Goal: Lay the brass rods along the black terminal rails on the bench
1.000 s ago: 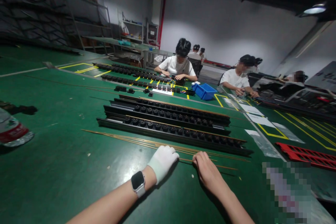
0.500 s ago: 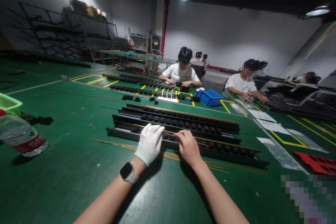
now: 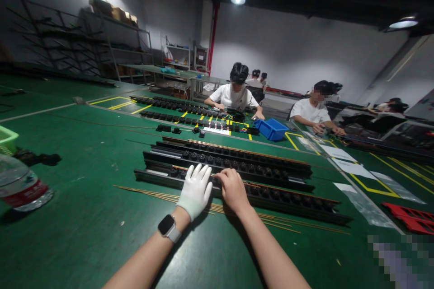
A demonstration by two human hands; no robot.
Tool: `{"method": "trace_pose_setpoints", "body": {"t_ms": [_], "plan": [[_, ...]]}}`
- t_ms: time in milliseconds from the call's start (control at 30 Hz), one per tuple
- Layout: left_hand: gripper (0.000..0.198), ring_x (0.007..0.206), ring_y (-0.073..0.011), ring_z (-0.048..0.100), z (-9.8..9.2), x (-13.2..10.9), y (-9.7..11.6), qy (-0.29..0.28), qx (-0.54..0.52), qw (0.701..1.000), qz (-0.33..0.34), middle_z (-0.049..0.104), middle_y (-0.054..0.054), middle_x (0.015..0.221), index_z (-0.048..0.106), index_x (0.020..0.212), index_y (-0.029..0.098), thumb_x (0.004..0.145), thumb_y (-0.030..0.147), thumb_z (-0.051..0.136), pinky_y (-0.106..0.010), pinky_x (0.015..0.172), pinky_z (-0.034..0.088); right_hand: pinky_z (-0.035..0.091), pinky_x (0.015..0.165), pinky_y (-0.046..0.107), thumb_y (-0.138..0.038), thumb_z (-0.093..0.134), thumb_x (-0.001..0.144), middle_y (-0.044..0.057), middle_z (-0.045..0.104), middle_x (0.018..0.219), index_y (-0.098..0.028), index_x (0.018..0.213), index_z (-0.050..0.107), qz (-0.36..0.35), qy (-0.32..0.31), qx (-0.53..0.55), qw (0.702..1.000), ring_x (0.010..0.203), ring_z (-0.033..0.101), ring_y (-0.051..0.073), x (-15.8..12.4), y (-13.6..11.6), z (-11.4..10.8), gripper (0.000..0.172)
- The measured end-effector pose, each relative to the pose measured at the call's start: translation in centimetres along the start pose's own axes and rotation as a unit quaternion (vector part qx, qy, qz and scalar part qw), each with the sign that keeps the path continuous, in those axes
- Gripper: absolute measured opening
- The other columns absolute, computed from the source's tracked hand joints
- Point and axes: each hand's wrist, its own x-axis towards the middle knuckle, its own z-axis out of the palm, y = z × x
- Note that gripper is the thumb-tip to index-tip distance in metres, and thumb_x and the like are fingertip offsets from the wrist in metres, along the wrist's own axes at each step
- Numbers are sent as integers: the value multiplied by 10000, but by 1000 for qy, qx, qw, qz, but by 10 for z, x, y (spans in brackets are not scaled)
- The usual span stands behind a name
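My left hand [image 3: 195, 189], in a white glove with a smartwatch on the wrist, lies flat with fingers spread on the nearest long black socket strip [image 3: 288, 198]. Beside it my bare right hand [image 3: 231, 188] presses on the same strip, fingers curled down; what they pinch is hidden. A thin brass rod [image 3: 271, 184] runs along the strip's top. Several loose brass rods [image 3: 149, 192] lie on the green table just in front of the strip, under my wrists. Two more black strips [image 3: 237, 160] lie parallel behind it.
A water bottle [image 3: 20, 185] lies at the left edge near a green bin [image 3: 7, 137]. Other people sit at the far side with more strips and a blue bin [image 3: 271, 128]. Plastic bags [image 3: 362, 203] and red parts [image 3: 410, 212] lie to the right.
Both hands moved forward from the loose brass rods up onto the nearest black strip, then shifted slightly. The view tilted and the bottle came further into sight at the left.
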Motion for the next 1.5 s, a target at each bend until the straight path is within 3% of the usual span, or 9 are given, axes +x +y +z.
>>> {"method": "trace_pose_setpoints", "body": {"t_ms": [400, 767, 933, 1033, 1167, 1400, 1500], "plan": [[499, 1427, -333, 485, 0, -1, -1, 0, 6, 1000, 1, 593, -151, 1504, 555, 1474, 172, 1022, 343, 428, -624, 1257, 239, 449, 882, 392, -51, 512, 963, 93, 665, 1096, -238, 1195, 725, -11, 14, -18, 1000, 1021, 546, 253, -3, 0, 3, 367], [520, 1439, -341, 477, 6, -2, -3, -1, 24, 1000, 4, 579, -139, 1525, 526, 1499, 152, 1024, 343, 433, -601, 1270, 216, 489, 926, 385, -73, 538, 968, 91, 662, 1123, -239, 1217, 730, 49, 37, -14, 998, 1061, 559, 249, -10, -10, 10, 355], [522, 1420, -343, 495, 5, -2, -2, 2, 19, 1000, 3, 586, -148, 1516, 525, 1495, 147, 1025, 351, 431, -606, 1261, 232, 435, 1158, 473, -118, 441, 1012, 124, 621, 1403, -205, 1459, 584, 57, 102, -16, 993, 1333, 525, 256, -29, 9, -6, 476], [529, 1415, -348, 500, 6, -2, -2, 5, 14, 1000, 3, 592, -149, 1509, 520, 1501, 150, 1021, 354, 436, -613, 1258, 236, 361, 1243, 534, -156, 391, 1033, 132, 483, 1594, -175, 1598, 411, 72, 91, -46, 992, 1518, 371, 279, -44, 30, -15, 566], [530, 1409, -345, 510, 7, -2, -3, 13, 10, 1000, 4, 599, -142, 1504, 521, 1506, 176, 1013, 357, 450, -610, 1256, 244, 355, 1259, 531, -142, 382, 1013, 114, 349, 1685, -172, 1677, 207, 64, 50, -70, 994, 1581, 267, 272, -55, 46, -15, 687], [524, 1402, -344, 516, 6, -2, -2, 9, 24, 1000, 5, 610, -139, 1490, 525, 1498, 165, 1015, 354, 451, -599, 1258, 246, 328, 1274, 526, -48, 419, 878, 128, 390, 1661, -118, 1654, 277, 49, 20, -103, 993, 1576, 280, 276, -54, 45, -8, 792], [529, 1403, -345, 515, 7, -2, -3, 9, 26, 1000, 6, 608, -143, 1492, 521, 1501, 159, 1014, 354, 450, -605, 1256, 248, 324, 1277, 533, -19, 416, 839, 114, 357, 1679, -128, 1669, 223, 44, 25, -106, 993, 1585, 253, 278, -53, 46, -11, 860]]}}
